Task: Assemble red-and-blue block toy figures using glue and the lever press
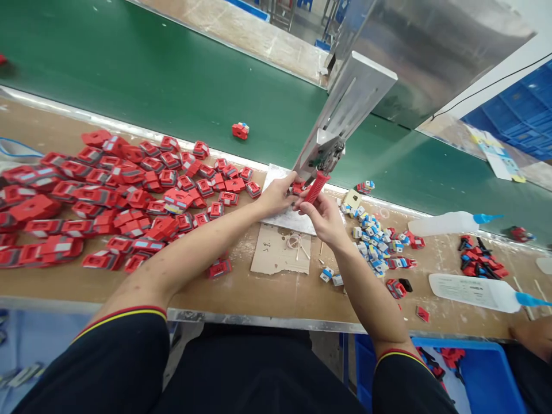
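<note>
A metal toggle clamp (pixel 330 152) is fixed to an upright slotted metal stand (pixel 345 98) above a metal base plate (pixel 276 172). My right hand (pixel 325 218) is closed around the clamp's red ribbed handle (pixel 317 187), which points down toward me. Under the clamp, my left hand (pixel 278 198) has its fingers closed on a small red plastic part (pixel 297 188), mostly hidden by the fingers. Between my forearms lies a piece of cardboard (pixel 276 253) with a rubber band and small sticks on it.
Many red plastic pieces (pixel 129 172) cover the table on the left. Small blue-and-white pieces (pixel 373 238) lie right of the plate, near two squeeze bottles (pixel 474 290) with blue tips. A green belt (pixel 172 75) runs behind, carrying one red piece (pixel 240 130). Another person's hand (pixel 535 336) rests at far right.
</note>
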Tool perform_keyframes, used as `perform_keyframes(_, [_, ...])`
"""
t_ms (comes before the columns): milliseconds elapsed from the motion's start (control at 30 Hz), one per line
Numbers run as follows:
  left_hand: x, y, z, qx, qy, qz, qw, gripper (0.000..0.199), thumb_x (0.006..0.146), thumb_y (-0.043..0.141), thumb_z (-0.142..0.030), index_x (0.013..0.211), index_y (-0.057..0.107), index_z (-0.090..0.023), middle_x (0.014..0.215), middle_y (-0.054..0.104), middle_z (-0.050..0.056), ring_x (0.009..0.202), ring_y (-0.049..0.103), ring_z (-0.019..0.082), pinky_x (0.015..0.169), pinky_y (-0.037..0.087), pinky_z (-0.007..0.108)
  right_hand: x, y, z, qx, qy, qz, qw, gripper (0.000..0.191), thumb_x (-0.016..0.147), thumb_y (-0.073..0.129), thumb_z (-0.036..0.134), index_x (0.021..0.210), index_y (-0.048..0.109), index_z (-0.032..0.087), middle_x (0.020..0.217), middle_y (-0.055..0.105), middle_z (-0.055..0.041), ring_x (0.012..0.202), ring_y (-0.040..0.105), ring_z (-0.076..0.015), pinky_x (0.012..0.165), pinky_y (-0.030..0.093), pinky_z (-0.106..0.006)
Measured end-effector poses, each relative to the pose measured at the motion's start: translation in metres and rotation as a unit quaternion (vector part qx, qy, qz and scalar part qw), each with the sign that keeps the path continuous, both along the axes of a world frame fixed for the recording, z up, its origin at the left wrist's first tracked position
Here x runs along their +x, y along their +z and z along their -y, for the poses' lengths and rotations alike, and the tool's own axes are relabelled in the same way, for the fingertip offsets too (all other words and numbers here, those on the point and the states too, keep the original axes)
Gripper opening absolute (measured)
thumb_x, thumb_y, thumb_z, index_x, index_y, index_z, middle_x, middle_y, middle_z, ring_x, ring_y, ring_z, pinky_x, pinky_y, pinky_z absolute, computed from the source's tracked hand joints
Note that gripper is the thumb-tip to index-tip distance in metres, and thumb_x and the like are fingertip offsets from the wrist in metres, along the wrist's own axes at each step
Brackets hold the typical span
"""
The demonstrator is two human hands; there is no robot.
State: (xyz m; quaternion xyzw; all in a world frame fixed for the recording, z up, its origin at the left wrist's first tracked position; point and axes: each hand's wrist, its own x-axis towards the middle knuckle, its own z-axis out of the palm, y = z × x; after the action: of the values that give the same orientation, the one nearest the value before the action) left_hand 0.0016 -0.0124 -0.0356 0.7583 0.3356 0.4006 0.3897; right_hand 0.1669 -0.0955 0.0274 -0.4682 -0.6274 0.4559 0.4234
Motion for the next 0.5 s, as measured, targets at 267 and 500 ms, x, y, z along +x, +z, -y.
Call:
perform_keyframes(267, [-0.013,0.01,-0.003,0.066,-0.015,-0.044,0.997,0.043,0.083,0.08,-0.012,0.124,0.067,-0.018,0.129,0.077,0.012,0.122,0.073,0.027,0.109,0.058,0.044,0.018,-0.004,0.022,0.099,-0.053,0.059,0.992,0.052,0.099,0.068,0.061,0.136,0.063,0.025,0.128,0.078,-0.013,0.103,0.078,-0.0233,0.089,0.066,-0.041])
perform_keyframes(500, [-0.156,0.021,-0.054,0.15,0.077,-0.217,0.961,0.041,0.083,0.069,-0.014,0.123,0.075,-0.015,0.114,0.081,0.002,0.107,0.072,0.017,0.105,0.057,0.03,0.081,0.007,0.082,0.162,-0.086,0.17,0.968,0.021,0.106,0.065,0.038,0.121,0.074,0.027,0.111,0.082,-0.0077,0.091,0.079,-0.0204,0.08,0.064,-0.035])
